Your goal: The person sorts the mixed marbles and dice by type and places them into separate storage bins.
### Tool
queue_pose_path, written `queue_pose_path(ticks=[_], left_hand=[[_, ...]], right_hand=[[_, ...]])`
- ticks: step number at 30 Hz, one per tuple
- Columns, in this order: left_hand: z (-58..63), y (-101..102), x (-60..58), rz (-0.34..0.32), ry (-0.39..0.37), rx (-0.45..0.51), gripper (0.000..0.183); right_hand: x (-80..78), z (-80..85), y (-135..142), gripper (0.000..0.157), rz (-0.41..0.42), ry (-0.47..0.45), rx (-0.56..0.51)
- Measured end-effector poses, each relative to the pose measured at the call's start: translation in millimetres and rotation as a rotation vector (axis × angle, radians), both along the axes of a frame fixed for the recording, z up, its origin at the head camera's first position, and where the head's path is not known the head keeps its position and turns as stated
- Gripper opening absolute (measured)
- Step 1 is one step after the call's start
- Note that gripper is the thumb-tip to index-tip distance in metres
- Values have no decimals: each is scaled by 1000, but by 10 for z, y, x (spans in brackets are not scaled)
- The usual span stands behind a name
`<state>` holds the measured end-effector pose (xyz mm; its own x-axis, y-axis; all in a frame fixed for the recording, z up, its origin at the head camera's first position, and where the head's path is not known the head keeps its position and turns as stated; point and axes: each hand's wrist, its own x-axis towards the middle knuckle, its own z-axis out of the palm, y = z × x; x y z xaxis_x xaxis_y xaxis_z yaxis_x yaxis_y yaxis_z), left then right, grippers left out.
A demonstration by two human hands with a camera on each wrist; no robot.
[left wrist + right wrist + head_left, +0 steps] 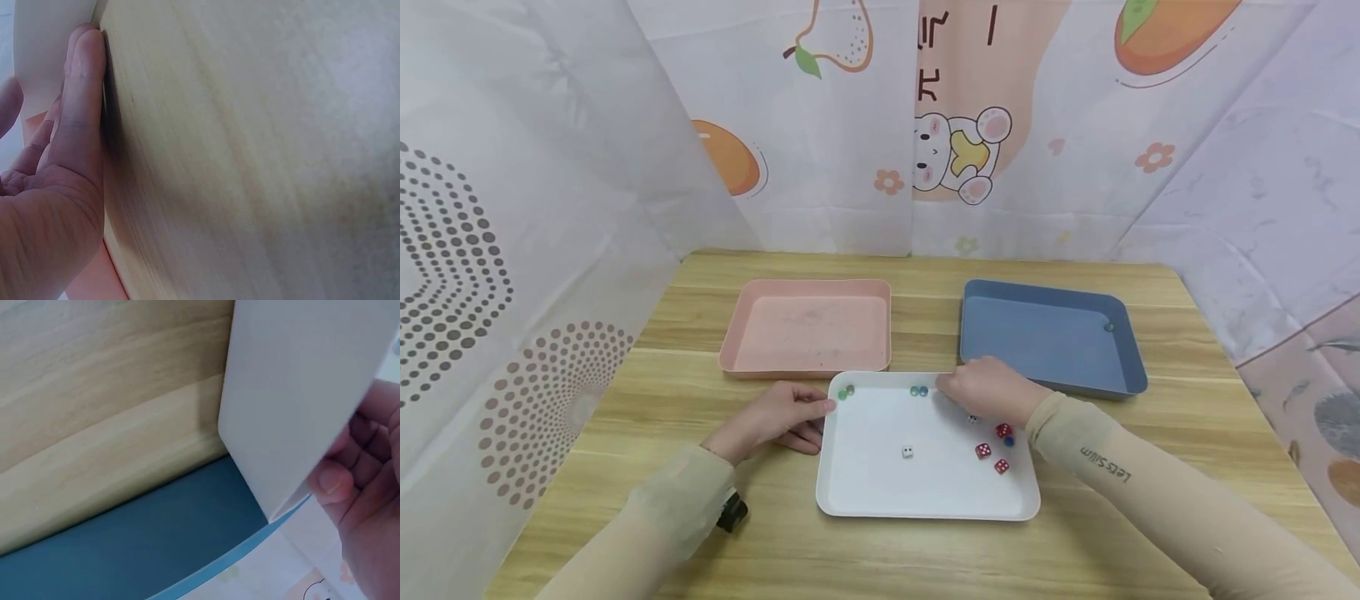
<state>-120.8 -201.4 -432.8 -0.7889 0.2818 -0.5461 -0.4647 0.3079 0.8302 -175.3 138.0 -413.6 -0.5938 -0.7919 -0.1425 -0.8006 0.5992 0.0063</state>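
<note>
A white tray (880, 492) stands at the middle front of the table. My left hand (778, 417) lies at its left side, thumb at the rim and fairly straight fingers along the outer wall. Over the far right part of the tray, my right hand (988, 387) has curled fingers by the far wall; I cannot tell whether they pinch anything. Beside its fingertips lie a green marble (914, 390) and a blue marble (923, 390). Red dice (982, 451), a dark blue marble (1009, 442) and a white die (972, 419) lie right; another white die (907, 452) sits mid-tray.
A green marble (842, 395) and a brownish one (850, 389) lie in the white tray's far left corner. Behind are a pink tray (730, 333) on the left and a blue tray (1037, 333) on the right, with a marble (1108, 327) inside it.
</note>
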Motion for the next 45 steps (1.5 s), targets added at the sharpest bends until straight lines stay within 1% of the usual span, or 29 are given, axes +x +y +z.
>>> queue_pose_path(ticks=[3, 6, 11, 13, 17, 19, 26, 30, 32, 35, 38, 45], left_hand=[[-5, -1, 4, -2, 5, -7, 41], [-9, -3, 7, -1, 5, -6, 42], [-14, -4, 4, 1, 4, 1, 41], [-13, -3, 2, 1, 4, 4, 41], [-4, 0, 2, 1, 5, 5, 41], [2, 2, 4, 1, 5, 0, 41], [8, 7, 4, 2, 5, -14, 42], [8, 4, 6, -2, 7, -14, 42], [13, 2, 8, -5, 9, -14, 42], [20, 2, 14, -7, 11, -11, 42], [22, 5, 18, -7, 12, -10, 42], [28, 12, 21, -4, 15, -16, 42]], right_hand=[[-21, 34, 19, 7, -51, -74, -22], [-57, 87, 58, 7, -99, -155, -94], [-156, 154, 175, 8, -83, -229, -246], [-196, 184, 233, 8, -97, -278, -300], [-280, 251, 383, 11, -202, -407, -392], [-330, 282, 470, 13, -273, -445, -422], [-511, 337, 819, 19, -479, -456, -504], [-620, 302, 1037, 26, -596, -490, -541], [-668, 266, 1144, 28, -638, -498, -567], [-715, 215, 1273, 30, -683, -507, -604], [-746, 177, 1368, 32, -711, -503, -614], [-792, 140, 1512, 33, -771, -507, -572]])
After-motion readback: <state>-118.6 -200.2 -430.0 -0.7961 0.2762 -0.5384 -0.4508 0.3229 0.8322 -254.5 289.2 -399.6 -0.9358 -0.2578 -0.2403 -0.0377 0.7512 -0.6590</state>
